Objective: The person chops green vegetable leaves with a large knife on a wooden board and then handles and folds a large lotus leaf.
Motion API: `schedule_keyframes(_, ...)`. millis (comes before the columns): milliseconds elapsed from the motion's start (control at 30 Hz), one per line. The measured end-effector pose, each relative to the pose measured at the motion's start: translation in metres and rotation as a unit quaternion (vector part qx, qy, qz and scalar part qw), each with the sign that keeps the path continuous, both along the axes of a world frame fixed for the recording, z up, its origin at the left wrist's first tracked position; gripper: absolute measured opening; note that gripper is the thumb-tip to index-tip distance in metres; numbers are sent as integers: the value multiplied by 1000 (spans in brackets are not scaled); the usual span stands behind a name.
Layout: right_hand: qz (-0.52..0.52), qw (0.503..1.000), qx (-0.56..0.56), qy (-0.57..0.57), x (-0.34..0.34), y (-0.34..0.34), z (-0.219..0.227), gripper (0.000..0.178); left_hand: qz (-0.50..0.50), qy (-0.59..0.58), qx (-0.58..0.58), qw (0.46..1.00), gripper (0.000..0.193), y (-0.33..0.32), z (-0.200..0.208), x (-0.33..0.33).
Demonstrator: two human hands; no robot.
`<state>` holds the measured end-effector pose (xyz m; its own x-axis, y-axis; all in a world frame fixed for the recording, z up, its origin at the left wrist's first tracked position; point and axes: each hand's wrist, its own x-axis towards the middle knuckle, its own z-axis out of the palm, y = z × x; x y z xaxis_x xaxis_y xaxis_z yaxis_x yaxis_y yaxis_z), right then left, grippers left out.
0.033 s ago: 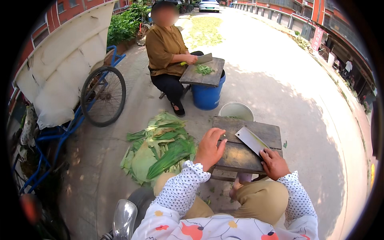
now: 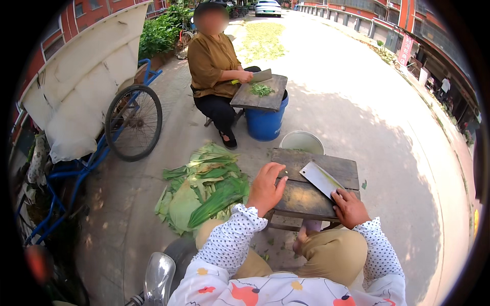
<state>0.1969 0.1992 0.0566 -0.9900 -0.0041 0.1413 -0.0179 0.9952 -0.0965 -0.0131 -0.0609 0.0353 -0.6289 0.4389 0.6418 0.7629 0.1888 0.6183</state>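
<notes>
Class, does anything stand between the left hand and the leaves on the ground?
Nothing visible does. The left hand is by the left edge of the stool; the leaves lie to its left. The left knee overlaps only their near edge in view. The cleaver, in the right hand, is off to the right.

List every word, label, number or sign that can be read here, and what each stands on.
Pink-red banner: pale characters, too small to read surely.
Blue bucket: pale lettering, too small to read.
White car: green plate, too small to read.
Cleaver: no lettering I can make out.
</notes>
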Motion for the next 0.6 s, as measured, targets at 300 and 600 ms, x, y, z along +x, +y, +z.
schedule_keyframes(300,132,987,4,89,-1,-41,97,47,113,-214,52,969,32,-55,-51,52)
schedule_keyframes(600,469,802,127,348,2,-187,114,25,204,-271,39,940,32,-87,-118,54)
